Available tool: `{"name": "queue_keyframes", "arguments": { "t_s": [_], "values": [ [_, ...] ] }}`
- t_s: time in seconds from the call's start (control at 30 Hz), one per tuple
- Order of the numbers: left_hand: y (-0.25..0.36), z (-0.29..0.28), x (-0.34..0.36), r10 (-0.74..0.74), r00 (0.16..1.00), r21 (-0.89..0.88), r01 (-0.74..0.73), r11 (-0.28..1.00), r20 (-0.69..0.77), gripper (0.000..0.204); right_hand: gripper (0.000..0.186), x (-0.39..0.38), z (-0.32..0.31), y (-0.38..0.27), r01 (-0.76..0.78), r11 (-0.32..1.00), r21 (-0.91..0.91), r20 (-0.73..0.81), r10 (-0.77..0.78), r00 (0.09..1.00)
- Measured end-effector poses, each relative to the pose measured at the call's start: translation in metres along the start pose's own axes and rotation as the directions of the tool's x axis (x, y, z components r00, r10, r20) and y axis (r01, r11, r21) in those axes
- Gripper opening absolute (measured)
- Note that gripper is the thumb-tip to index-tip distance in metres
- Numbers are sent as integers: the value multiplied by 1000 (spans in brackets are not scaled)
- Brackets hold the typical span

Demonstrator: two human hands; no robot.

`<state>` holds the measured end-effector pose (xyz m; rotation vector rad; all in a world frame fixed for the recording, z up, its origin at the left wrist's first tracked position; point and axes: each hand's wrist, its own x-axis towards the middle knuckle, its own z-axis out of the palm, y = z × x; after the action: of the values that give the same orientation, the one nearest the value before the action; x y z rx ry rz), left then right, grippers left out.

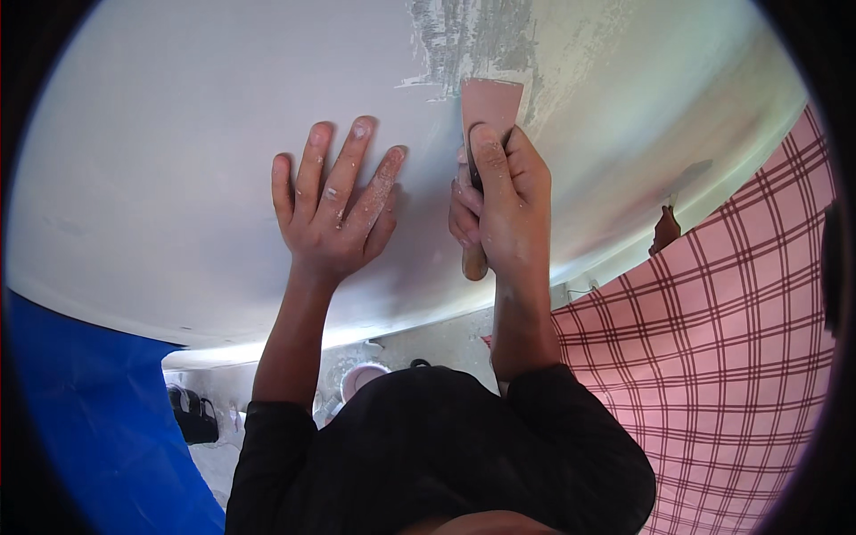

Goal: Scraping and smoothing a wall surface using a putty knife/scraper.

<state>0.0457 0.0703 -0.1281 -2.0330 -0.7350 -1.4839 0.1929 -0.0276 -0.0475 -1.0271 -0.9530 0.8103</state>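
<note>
My right hand [504,201] is wrapped round a putty knife [493,100], its thumb lying along the base of the blade. The wooden end of the handle sticks out below the fingers. The wide blade points up, its tip just under a rough grey patch [473,40] streaked with white on the pale wall [196,107]. To the left, my left hand [334,201] has its fingers spread against the smooth wall, holding nothing. White specks dot its fingers.
A blue sheet [89,401] hangs at the lower left, a pink checked cloth [704,357] on the right. Beside the cloth's upper edge is a small brown shape [665,230] I cannot make out. On the floor are a pinkish bucket [357,376] and a black bag [193,417].
</note>
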Motion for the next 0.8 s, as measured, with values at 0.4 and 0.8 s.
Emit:
{"name": "queue_keyframes", "arguments": {
  "t_s": [0.4, 0.8],
  "values": [
    [-6, -23, -8, -13, 1000, 27, 14, 1000, -15, 37, 29, -13, 23, -4, 24, 999, -46, -20, -25, 999],
    [-3, -62, -15, -28, 999, 122, 31, 992, -22, 36, 31, -31, 30, -11, 8, 1000, -8, 116, -7, 993]
  ]
}}
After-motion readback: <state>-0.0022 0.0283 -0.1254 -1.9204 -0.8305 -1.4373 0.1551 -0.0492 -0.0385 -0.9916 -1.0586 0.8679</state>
